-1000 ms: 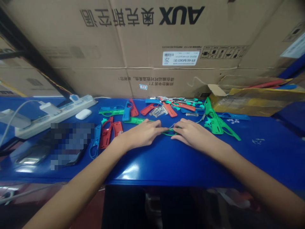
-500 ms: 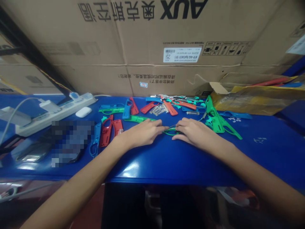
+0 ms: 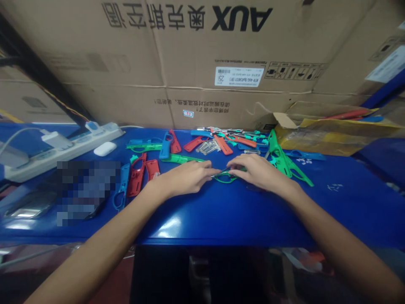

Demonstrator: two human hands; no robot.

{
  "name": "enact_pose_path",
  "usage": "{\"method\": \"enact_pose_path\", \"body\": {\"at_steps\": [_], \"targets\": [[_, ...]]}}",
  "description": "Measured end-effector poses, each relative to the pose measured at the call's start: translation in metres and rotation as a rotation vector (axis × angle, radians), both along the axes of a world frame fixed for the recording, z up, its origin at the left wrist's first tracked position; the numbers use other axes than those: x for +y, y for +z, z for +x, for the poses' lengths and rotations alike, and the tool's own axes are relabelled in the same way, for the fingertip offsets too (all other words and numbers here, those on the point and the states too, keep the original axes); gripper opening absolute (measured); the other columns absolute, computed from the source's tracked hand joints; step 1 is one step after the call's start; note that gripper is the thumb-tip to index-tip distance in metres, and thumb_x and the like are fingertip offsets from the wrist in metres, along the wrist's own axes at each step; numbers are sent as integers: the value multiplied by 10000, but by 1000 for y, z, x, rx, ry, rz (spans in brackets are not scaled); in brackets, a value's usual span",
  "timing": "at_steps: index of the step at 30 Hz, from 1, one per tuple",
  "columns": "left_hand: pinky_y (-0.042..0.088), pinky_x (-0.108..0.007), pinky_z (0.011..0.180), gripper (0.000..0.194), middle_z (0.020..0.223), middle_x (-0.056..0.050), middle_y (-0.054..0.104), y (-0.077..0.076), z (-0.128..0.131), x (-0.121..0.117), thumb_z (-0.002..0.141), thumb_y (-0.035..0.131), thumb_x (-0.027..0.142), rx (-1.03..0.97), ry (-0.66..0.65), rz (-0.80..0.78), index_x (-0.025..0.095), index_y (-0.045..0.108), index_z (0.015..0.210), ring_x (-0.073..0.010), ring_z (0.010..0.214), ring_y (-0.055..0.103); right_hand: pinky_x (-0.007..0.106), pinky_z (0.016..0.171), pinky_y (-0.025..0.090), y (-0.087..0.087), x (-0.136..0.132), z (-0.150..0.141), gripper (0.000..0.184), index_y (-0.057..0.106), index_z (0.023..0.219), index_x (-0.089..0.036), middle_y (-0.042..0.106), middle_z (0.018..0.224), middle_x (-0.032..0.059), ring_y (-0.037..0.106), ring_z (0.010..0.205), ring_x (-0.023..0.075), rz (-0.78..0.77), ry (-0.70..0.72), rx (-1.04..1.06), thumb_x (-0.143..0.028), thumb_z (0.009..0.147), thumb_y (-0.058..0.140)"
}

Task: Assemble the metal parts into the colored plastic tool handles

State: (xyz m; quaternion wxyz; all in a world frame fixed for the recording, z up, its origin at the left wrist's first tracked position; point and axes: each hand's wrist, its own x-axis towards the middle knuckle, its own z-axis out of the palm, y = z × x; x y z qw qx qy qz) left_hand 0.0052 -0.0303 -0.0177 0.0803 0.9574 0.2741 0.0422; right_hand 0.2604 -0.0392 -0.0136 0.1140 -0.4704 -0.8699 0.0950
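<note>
Between my hands, low over the blue table, lies a green plastic lighter casing half (image 3: 225, 179) with a looped trigger guard. My left hand (image 3: 190, 176) is closed on its left end, fingers pointing right. Bent over its right part, my right hand (image 3: 257, 172) has thumb and fingers pinched at the casing. A thin dark or metallic piece seems to run along the top of the casing near the fingertips, too blurred to name. Just behind the left hand rests another green casing half (image 3: 180, 158). More green casing halves (image 3: 281, 158) lie beyond my right hand.
Red casings (image 3: 137, 177) and a blue casing (image 3: 122, 185) lie left, near dark phones. At the back are clear small tubes (image 3: 209, 146) and wired parts (image 3: 240, 134). A power strip (image 3: 66, 147) stands left, an open carton (image 3: 332, 135) right; a large cardboard sheet (image 3: 190, 59) stands behind.
The view has shifted slightly. My right hand's fingers have risen and drawn together a little, and more of the green casing's loop shows between the hands. My left hand keeps its hold.
</note>
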Motion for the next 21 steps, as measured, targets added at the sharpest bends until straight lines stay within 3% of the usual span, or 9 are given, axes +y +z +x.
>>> {"method": "enact_pose_path", "body": {"at_steps": [8, 17, 21], "targets": [[485, -315, 764, 427, 1087, -85, 630, 0, 0, 0, 1041, 413, 212, -21, -19, -21, 243, 535, 1449, -201, 934, 640, 281, 738, 467, 2, 4, -5, 142, 751, 942, -178, 731, 919, 38, 651, 801, 157, -155, -7, 139, -164, 907, 614], [486, -304, 797, 415, 1079, -81, 631, -1, 1, 0, 1041, 413, 219, -38, -25, -34, 242, 553, 1432, -194, 951, 636, 266, 661, 444, -1, 5, -9, 163, 755, 870, -181, 726, 840, 34, 633, 744, 163, -142, -35, 99, -130, 834, 605], [484, -305, 793, 415, 1074, -83, 634, 0, 1, 2, 1043, 415, 224, -27, -26, -46, 235, 550, 1435, -194, 940, 637, 262, 638, 459, 3, 15, -9, 169, 746, 853, -164, 734, 796, 40, 643, 706, 156, -274, -14, 142, -109, 834, 587]]}}
